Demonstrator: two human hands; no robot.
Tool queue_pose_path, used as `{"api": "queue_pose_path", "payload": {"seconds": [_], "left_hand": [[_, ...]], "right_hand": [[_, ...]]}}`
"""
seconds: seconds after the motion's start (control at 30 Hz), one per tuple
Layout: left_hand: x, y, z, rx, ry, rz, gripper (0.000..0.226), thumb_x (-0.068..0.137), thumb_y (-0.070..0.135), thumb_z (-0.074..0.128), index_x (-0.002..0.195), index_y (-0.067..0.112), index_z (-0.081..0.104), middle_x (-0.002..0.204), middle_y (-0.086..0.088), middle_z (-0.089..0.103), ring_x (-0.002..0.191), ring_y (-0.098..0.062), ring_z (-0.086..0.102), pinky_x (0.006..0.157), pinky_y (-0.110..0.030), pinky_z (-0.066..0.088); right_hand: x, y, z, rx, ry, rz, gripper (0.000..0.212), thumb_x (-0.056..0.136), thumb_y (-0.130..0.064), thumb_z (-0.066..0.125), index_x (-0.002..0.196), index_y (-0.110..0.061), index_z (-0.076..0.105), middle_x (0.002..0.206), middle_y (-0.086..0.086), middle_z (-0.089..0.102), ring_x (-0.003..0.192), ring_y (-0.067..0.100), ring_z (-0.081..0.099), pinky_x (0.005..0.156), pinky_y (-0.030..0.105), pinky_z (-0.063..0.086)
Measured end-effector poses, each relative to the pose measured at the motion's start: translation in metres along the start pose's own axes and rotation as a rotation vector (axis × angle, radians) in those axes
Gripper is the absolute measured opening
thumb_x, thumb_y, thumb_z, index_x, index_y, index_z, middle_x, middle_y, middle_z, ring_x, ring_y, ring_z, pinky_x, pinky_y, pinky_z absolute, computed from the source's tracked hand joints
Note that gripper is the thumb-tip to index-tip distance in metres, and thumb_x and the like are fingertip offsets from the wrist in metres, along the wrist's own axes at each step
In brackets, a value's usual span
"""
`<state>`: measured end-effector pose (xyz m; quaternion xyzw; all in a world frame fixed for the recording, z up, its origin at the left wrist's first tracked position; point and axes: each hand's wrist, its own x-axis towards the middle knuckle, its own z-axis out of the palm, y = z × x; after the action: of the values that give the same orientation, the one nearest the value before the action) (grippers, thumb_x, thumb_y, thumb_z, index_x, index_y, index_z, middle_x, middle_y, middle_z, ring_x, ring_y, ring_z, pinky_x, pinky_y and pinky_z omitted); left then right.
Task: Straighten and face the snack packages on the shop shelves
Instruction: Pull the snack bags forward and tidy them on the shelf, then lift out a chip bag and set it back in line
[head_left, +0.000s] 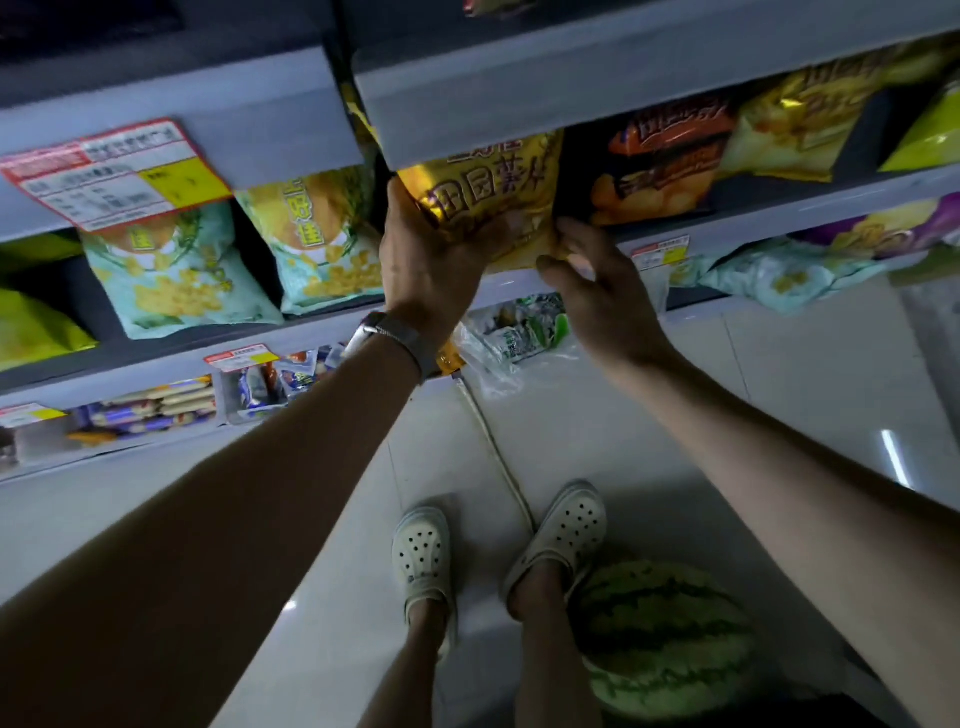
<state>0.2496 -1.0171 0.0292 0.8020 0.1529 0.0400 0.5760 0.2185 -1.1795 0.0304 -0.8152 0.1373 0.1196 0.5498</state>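
A yellow snack bag (493, 192) with dark lettering stands at the front of a grey shelf (769, 218), under the shelf above. My left hand (431, 265), with a watch on the wrist, grips the bag's left side and lower edge. My right hand (597, 280) touches the bag's lower right corner with fingers spread. To the right of the bag stand a dark orange bag (660, 161) and another yellow bag (800, 119). Two pale green bags (176, 270) (322, 239) stand on the shelf to the left.
A price label (114, 171) hangs from the left shelf edge. Lower shelves hold small wrapped snacks (150, 405) and a pale bag (779, 270). A watermelon (665, 634) lies on the white tiled floor by my right foot. A cord (498, 457) runs across the floor.
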Motion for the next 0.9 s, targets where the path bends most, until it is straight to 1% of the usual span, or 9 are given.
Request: {"api": "queue_pose_path", "payload": {"seconds": [0.13, 0.2, 0.3, 0.37, 0.5, 0.6, 0.7, 0.77, 0.9], "left_hand": [[0.019, -0.008, 0.015, -0.064, -0.018, 0.018, 0.093, 0.064, 0.044, 0.094, 0.141, 0.017, 0.051, 0.124, 0.004, 0.074, 0.115, -0.014, 0.072, 0.098, -0.046, 0.060], [0.023, -0.013, 0.019, -0.071, -0.037, 0.010, 0.094, 0.065, 0.043, 0.094, 0.143, 0.014, 0.050, 0.125, 0.002, 0.074, 0.116, -0.014, 0.072, 0.099, -0.047, 0.060], [0.027, -0.022, 0.014, -0.086, -0.065, -0.014, 0.093, 0.067, 0.042, 0.096, 0.143, 0.013, 0.051, 0.126, 0.000, 0.075, 0.118, -0.016, 0.072, 0.101, -0.049, 0.059], [0.026, -0.026, 0.007, -0.058, -0.096, -0.007, 0.090, 0.069, 0.045, 0.096, 0.142, 0.012, 0.052, 0.128, 0.000, 0.075, 0.120, -0.018, 0.071, 0.103, -0.050, 0.058], [0.021, -0.036, -0.002, 0.064, -0.113, -0.001, 0.072, 0.078, 0.056, 0.086, 0.131, 0.017, 0.057, 0.122, -0.004, 0.075, 0.115, -0.025, 0.071, 0.098, -0.056, 0.058], [0.020, -0.041, -0.002, 0.126, -0.078, 0.029, 0.052, 0.086, 0.050, 0.076, 0.123, 0.020, 0.055, 0.119, -0.012, 0.073, 0.111, -0.032, 0.070, 0.095, -0.060, 0.057], [0.018, -0.039, -0.001, 0.130, -0.055, 0.065, 0.046, 0.090, 0.041, 0.070, 0.127, 0.018, 0.052, 0.122, -0.005, 0.072, 0.115, -0.027, 0.068, 0.096, -0.056, 0.056], [0.017, -0.037, -0.001, 0.125, -0.043, 0.082, 0.048, 0.092, 0.038, 0.069, 0.129, 0.012, 0.052, 0.124, -0.004, 0.071, 0.117, -0.025, 0.068, 0.097, -0.054, 0.056], [0.011, -0.029, -0.004, 0.178, -0.026, 0.064, 0.054, 0.096, 0.028, 0.068, 0.142, 0.006, 0.050, 0.128, -0.001, 0.071, 0.118, -0.017, 0.068, 0.098, -0.046, 0.058]], "right_hand": [[0.016, -0.003, -0.001, -0.056, -0.091, -0.012, 0.063, 0.100, -0.029, 0.061, 0.158, -0.028, 0.039, 0.153, -0.008, 0.049, 0.122, -0.003, 0.046, 0.095, 0.020, 0.034], [0.022, -0.003, -0.002, -0.047, -0.117, 0.005, 0.066, 0.099, -0.029, 0.062, 0.160, -0.028, 0.035, 0.150, -0.006, 0.051, 0.119, -0.001, 0.050, 0.091, 0.021, 0.037], [0.024, 0.001, -0.002, -0.074, -0.173, 0.009, 0.068, 0.099, -0.029, 0.063, 0.160, -0.028, 0.033, 0.159, -0.002, 0.045, 0.136, 0.014, 0.047, 0.096, 0.023, 0.032], [0.023, 0.005, -0.004, -0.098, -0.202, -0.005, 0.068, 0.099, -0.031, 0.063, 0.160, -0.030, 0.033, 0.160, -0.004, 0.044, 0.133, 0.011, 0.047, 0.097, 0.022, 0.030], [0.024, 0.012, -0.004, -0.106, -0.265, 0.002, 0.069, 0.098, -0.032, 0.066, 0.159, -0.030, 0.032, 0.161, 0.000, 0.042, 0.146, 0.017, 0.040, 0.112, 0.030, 0.031], [0.021, 0.011, -0.001, -0.159, -0.296, -0.019, 0.067, 0.099, -0.032, 0.065, 0.158, -0.028, 0.034, 0.159, 0.001, 0.044, 0.143, 0.019, 0.042, 0.111, 0.033, 0.033], [0.022, 0.005, -0.002, -0.171, -0.092, -0.112, 0.058, 0.097, -0.025, 0.066, 0.150, -0.018, 0.045, 0.147, 0.003, 0.053, 0.127, 0.013, 0.049, 0.103, 0.028, 0.040], [0.028, 0.001, -0.006, -0.162, -0.039, -0.117, 0.066, 0.096, -0.023, 0.067, 0.155, -0.016, 0.038, 0.153, 0.005, 0.046, 0.130, 0.016, 0.048, 0.101, 0.026, 0.039], [0.037, -0.002, -0.009, -0.230, -0.216, -0.039, 0.068, 0.097, -0.024, 0.065, 0.158, -0.018, 0.035, 0.150, 0.005, 0.049, 0.123, 0.014, 0.047, 0.086, 0.017, 0.030]]}}
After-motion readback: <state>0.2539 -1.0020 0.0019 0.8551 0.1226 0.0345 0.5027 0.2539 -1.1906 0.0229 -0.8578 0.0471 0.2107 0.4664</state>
